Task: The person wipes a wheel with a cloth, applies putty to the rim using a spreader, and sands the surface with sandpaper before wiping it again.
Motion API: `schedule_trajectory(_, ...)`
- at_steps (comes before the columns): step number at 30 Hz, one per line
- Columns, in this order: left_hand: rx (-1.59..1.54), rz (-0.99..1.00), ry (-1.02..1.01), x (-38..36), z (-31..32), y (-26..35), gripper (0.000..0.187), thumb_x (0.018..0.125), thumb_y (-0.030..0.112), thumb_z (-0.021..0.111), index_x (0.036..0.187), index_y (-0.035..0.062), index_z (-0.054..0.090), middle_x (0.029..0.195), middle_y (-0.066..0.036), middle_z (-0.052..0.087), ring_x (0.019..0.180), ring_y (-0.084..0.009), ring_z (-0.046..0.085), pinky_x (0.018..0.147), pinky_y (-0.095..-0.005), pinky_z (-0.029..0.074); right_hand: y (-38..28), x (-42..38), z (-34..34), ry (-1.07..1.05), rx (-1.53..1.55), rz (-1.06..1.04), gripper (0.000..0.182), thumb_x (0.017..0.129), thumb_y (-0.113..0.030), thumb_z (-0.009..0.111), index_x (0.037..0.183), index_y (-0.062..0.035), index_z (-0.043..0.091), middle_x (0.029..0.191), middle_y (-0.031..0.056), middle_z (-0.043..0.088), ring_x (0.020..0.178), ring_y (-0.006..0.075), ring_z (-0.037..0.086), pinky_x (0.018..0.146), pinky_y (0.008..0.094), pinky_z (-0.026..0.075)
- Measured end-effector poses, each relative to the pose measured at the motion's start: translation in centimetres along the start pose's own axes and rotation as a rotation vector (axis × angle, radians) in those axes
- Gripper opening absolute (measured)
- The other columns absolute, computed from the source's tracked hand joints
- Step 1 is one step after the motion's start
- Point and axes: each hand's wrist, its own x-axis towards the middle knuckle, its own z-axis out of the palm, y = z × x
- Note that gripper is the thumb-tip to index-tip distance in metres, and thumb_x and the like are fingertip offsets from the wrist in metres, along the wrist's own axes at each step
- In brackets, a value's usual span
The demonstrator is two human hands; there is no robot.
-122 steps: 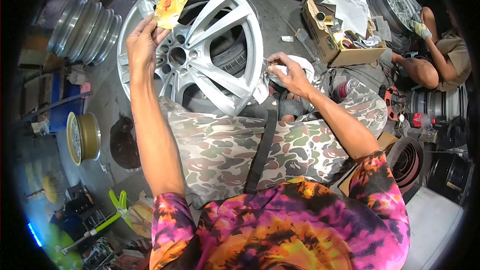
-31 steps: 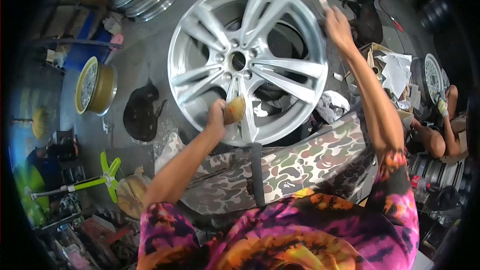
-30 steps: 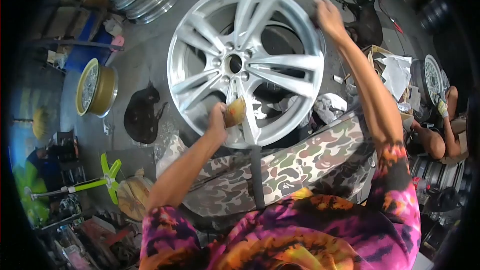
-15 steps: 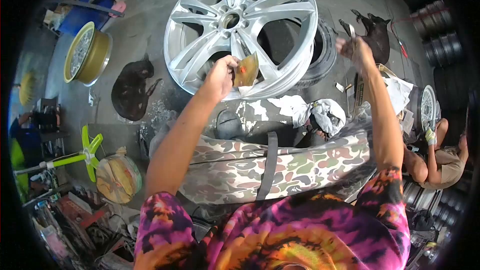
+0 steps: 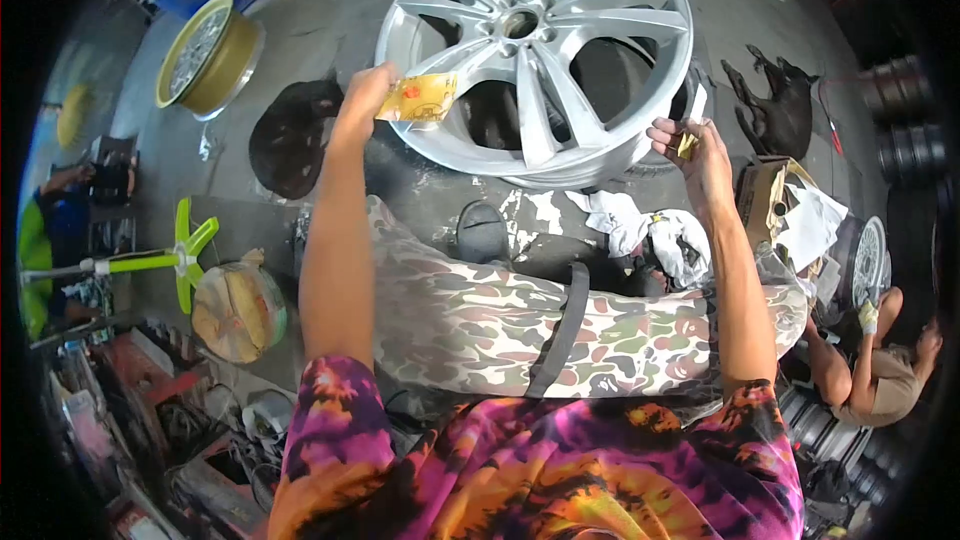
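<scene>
A yellow printed sheet (image 5: 418, 100) with a red mark is pinched by one edge in my left hand (image 5: 366, 102), at the left rim of a large silver alloy wheel (image 5: 540, 70). My right hand (image 5: 703, 162) is off the wheel's lower right side, its fingers curled around a small yellow piece (image 5: 687, 145) with a white strip (image 5: 697, 105) sticking up from it. The wheel rests raised, spoked face up, over a dark tire partly hidden beneath it.
Black dogs lie at the left (image 5: 292, 140) and right (image 5: 778, 105). A gold wheel (image 5: 205, 55) stands at far left, above a green fan (image 5: 190, 255). White cloths (image 5: 650, 230) and a cardboard box (image 5: 768, 195) are near my right arm. A person (image 5: 870, 370) crouches at lower right.
My left hand has moved left and up with the sheet, which now shows its yellow printed face. My right hand has come lower in view. The camera view has shifted.
</scene>
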Motion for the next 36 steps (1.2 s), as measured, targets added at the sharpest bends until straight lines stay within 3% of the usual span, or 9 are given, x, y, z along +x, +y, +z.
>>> schedule_trajectory(3, 0.276, 0.175, 0.058, 2.6, -0.9, -2.2, 0.048, 0.083, 0.033, 0.051, 0.089, -0.0130, 0.063, 0.083, -0.017, 0.066, 0.081, -0.0256, 0.062, 0.076, -0.0412, 0.046, 0.3, -0.2, 1.3, -0.001, 0.129, -0.027, 0.014, 0.100, -0.014, 0.043, 0.103, -0.0017, 0.047, 0.109, 0.0222, 0.064, 0.097, 0.0313, 0.069, 0.091, 0.0430, 0.055)
schedule_trajectory(6, 0.355, 0.175, 0.059, 4.2, -0.5, -2.4, 0.048, 0.084, 0.033, 0.051, 0.089, -0.0126, 0.063, 0.082, -0.016, 0.065, 0.082, -0.0240, 0.061, 0.076, -0.0410, 0.046, 0.1, -1.3, 1.8, 0.010, 0.142, -0.043, 0.016, 0.099, -0.016, 0.046, 0.104, -0.0012, 0.049, 0.105, 0.0173, 0.062, 0.101, 0.0306, 0.067, 0.095, 0.0445, 0.053)
schedule_trajectory(7, 0.396, 0.143, 0.053, 4.2, -0.8, -1.7, 0.046, 0.083, 0.031, 0.052, 0.091, -0.0122, 0.065, 0.086, -0.017, 0.067, 0.082, -0.0235, 0.062, 0.075, -0.0391, 0.046, 0.0, -1.6, 1.9, 0.022, 0.149, -0.045, 0.013, 0.099, -0.014, 0.045, 0.104, -0.0025, 0.048, 0.106, 0.0205, 0.064, 0.097, 0.0297, 0.069, 0.089, 0.0426, 0.057)
schedule_trajectory(12, 0.066, 0.144, 0.042, 7.6, -2.2, -3.0, 0.041, 0.081, 0.025, 0.053, 0.094, -0.0106, 0.068, 0.094, -0.017, 0.069, 0.082, -0.0212, 0.062, 0.072, -0.0341, 0.047, 0.4, -2.9, 2.7, 0.035, 0.121, -0.060, 0.013, 0.099, -0.013, 0.047, 0.102, -0.0010, 0.049, 0.106, 0.0195, 0.064, 0.096, 0.0285, 0.069, 0.090, 0.0425, 0.057)
schedule_trajectory(16, 0.033, 0.023, -0.207, 7.3, -1.5, -2.3, 0.047, 0.078, 0.019, 0.050, 0.109, -0.0120, 0.065, 0.118, -0.018, 0.066, 0.101, -0.0255, 0.064, 0.092, -0.0304, 0.048, 0.4, -3.9, 3.3, 0.002, 0.120, -0.069, 0.012, 0.099, -0.013, 0.047, 0.099, -0.0015, 0.051, 0.106, 0.0185, 0.064, 0.094, 0.0284, 0.069, 0.090, 0.0400, 0.057)
schedule_trajectory(18, 0.318, 0.065, -0.189, 7.0, -0.5, -1.5, 0.033, 0.078, 0.020, 0.049, 0.094, -0.0032, 0.066, 0.098, -0.011, 0.066, 0.088, -0.0209, 0.060, 0.082, -0.0293, 0.047, -0.1, -4.5, 3.8, 0.007, 0.127, -0.062, 0.009, 0.098, -0.011, 0.049, 0.095, -0.0029, 0.052, 0.104, 0.0176, 0.065, 0.095, 0.0268, 0.070, 0.090, 0.0394, 0.058)
schedule_trajectory(21, 0.221, 0.039, -0.208, 6.6, 0.3, -1.2, 0.021, 0.078, 0.021, 0.049, 0.082, 0.0037, 0.061, 0.083, -0.005, 0.057, 0.078, -0.0168, 0.052, 0.073, -0.0282, 0.042, 1.6, -4.9, 3.5, -0.071, 0.074, -0.081, 0.005, 0.096, -0.006, 0.052, 0.092, -0.0036, 0.053, 0.100, 0.0140, 0.067, 0.094, 0.0239, 0.070, 0.091, 0.0372, 0.057)
schedule_trajectory(27, 0.136, 0.025, -0.191, 5.9, 0.7, -1.2, 0.020, 0.079, 0.022, 0.050, 0.080, 0.0050, 0.061, 0.081, -0.004, 0.057, 0.075, -0.0159, 0.052, 0.069, -0.0297, 0.041, 1.2, -4.6, 4.4, 0.057, 0.018, -0.178, 0.017, 0.094, -0.016, 0.070, 0.087, -0.0069, 0.057, 0.088, 0.0097, 0.071, 0.084, 0.0171, 0.071, 0.074, 0.0273, 0.055)
schedule_trajectory(36, 0.078, 0.079, -0.014, 5.8, 2.6, -1.3, 0.020, 0.081, 0.023, 0.051, 0.072, 0.0067, 0.059, 0.074, -0.005, 0.057, 0.067, -0.0164, 0.051, 0.060, -0.0304, 0.039, 3.2, -4.6, 5.1, 0.185, 0.176, -0.040, 0.021, 0.091, -0.022, 0.075, 0.096, -0.0035, 0.066, 0.083, 0.0082, 0.072, 0.073, 0.0126, 0.069, 0.065, 0.0230, 0.051)
